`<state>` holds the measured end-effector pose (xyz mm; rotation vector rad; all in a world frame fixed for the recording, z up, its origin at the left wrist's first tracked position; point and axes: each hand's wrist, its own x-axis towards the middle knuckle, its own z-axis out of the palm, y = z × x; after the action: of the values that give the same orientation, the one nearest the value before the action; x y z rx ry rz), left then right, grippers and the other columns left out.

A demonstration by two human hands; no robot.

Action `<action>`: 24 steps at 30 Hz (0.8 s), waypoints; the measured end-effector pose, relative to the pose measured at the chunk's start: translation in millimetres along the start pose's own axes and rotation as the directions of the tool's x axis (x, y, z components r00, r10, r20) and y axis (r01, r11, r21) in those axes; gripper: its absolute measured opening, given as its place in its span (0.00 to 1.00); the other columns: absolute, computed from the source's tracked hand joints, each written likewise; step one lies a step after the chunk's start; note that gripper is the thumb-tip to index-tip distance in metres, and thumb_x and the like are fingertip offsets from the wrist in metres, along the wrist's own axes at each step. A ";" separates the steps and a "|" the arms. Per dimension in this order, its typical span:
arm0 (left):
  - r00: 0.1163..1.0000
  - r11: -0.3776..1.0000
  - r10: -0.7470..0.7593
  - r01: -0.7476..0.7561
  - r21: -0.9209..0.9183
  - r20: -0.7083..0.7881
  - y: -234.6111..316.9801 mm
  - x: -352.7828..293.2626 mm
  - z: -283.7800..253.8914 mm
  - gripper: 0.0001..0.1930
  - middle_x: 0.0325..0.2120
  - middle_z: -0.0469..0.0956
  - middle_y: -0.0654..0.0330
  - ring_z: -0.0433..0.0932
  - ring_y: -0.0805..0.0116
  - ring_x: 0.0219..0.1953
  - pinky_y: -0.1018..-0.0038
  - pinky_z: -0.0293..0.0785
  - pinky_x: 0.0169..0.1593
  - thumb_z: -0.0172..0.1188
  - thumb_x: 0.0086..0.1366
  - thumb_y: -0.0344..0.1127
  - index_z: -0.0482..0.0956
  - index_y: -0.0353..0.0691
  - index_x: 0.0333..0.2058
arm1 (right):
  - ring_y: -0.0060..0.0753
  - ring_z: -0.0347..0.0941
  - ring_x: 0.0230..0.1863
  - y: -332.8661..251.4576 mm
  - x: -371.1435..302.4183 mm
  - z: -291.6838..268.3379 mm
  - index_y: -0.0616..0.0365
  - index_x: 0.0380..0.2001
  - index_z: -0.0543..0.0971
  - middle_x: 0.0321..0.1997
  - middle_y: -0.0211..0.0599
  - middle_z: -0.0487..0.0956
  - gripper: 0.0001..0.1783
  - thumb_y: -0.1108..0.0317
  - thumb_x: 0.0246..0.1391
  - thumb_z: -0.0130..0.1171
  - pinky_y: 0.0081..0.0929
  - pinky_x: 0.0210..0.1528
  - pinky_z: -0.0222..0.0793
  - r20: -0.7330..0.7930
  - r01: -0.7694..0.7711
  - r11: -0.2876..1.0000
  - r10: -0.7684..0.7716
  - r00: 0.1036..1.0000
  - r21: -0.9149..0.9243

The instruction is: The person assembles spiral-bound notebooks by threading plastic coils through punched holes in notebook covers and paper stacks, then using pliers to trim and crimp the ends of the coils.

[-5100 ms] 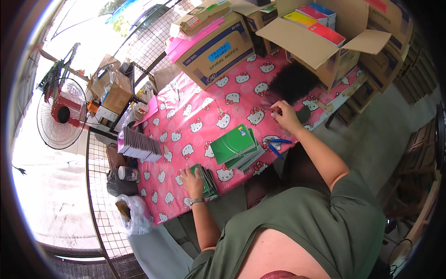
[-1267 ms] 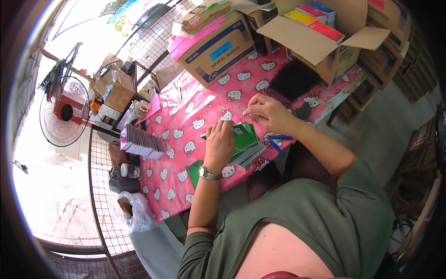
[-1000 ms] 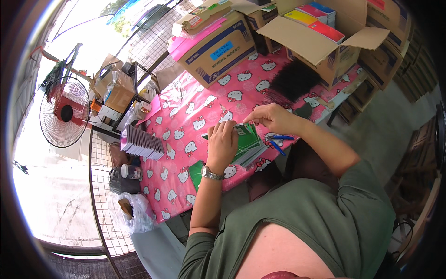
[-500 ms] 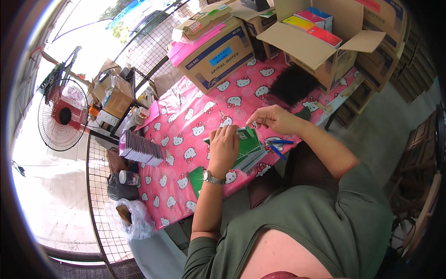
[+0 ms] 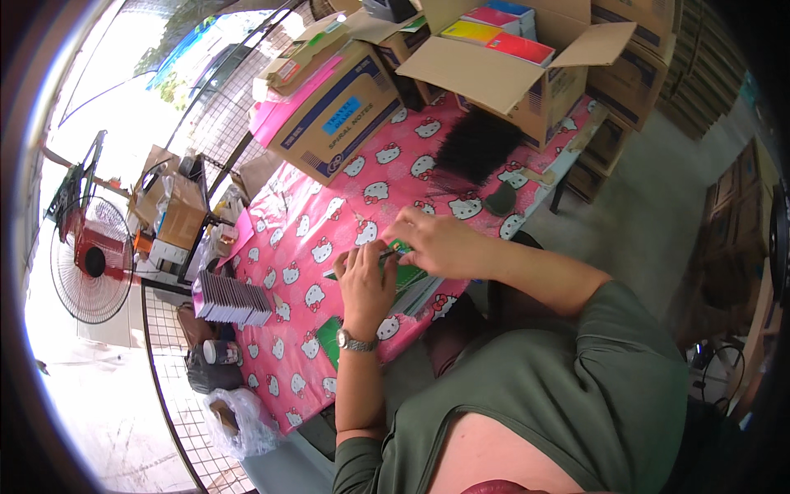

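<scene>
My left hand, a metal watch on its wrist, is closed on the edge of a small green notebook. My right hand is closed at the same notebook's other end, close to my left fingers. A small dark piece shows between the hands, too small to name. Under them, more green notebooks with pale page edges lie at the table's near edge, partly covered by the hands. Another green notebook lies left of my left wrist.
A pink patterned cloth covers the table. Bundled black bristle-like strands lie beyond my right hand. An opened carton of colourful notebooks and a closed carton stand behind. A row of notebooks and a fan are at left.
My right hand has come in closer to my left hand, and its fingers now reach around the notebook's end. The blue-handled pliers are now mostly hidden by my right arm. The view has shifted.
</scene>
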<state>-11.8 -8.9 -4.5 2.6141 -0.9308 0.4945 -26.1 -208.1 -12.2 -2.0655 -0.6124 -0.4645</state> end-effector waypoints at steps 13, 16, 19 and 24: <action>0.987 0.971 -0.150 0.159 0.179 -0.061 -1.2 -10.3 4.7 0.10 0.49 0.76 0.58 0.65 0.47 0.61 0.27 0.44 0.60 0.60 0.65 0.38 0.77 0.46 0.45 | 0.61 0.69 0.59 197.0 -86.1 -3.8 0.59 0.49 0.78 0.54 0.51 0.74 0.29 0.51 0.48 0.67 0.53 0.61 0.67 -0.063 -0.494 0.503 0.653 0.755 -0.709; 0.965 0.966 -0.253 0.256 0.034 -0.069 -12.4 -23.0 6.4 0.12 0.48 0.74 0.55 0.66 0.46 0.59 0.37 0.52 0.61 0.64 0.62 0.38 0.77 0.43 0.43 | 0.49 0.72 0.56 148.6 -30.1 -27.5 0.56 0.54 0.77 0.51 0.47 0.76 0.32 0.59 0.43 0.69 0.41 0.59 0.68 0.208 -0.421 0.852 0.494 0.844 -0.311; 0.994 0.992 -0.103 0.100 -0.080 -0.045 -9.9 -16.9 6.8 0.14 0.40 0.74 0.54 0.70 0.49 0.48 0.55 0.64 0.54 0.67 0.58 0.34 0.77 0.40 0.41 | 0.31 0.72 0.52 106.5 25.6 -37.3 0.57 0.57 0.76 0.47 0.36 0.76 0.32 0.64 0.46 0.66 0.30 0.56 0.68 0.506 -0.485 0.305 0.009 0.862 0.820; 0.998 0.987 -0.057 0.056 -0.149 -0.001 -1.0 -9.7 1.6 0.14 0.38 0.74 0.54 0.70 0.51 0.46 0.58 0.67 0.51 0.69 0.55 0.34 0.78 0.39 0.38 | 0.30 0.67 0.59 87.7 50.4 -25.7 0.57 0.55 0.78 0.54 0.35 0.74 0.32 0.57 0.45 0.68 0.31 0.57 0.65 0.786 -0.435 0.760 -0.158 0.598 0.484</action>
<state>-17.8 -3.5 -10.2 2.4951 -0.8554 0.4012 63.5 -258.7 -29.8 -1.5163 -0.9366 0.7856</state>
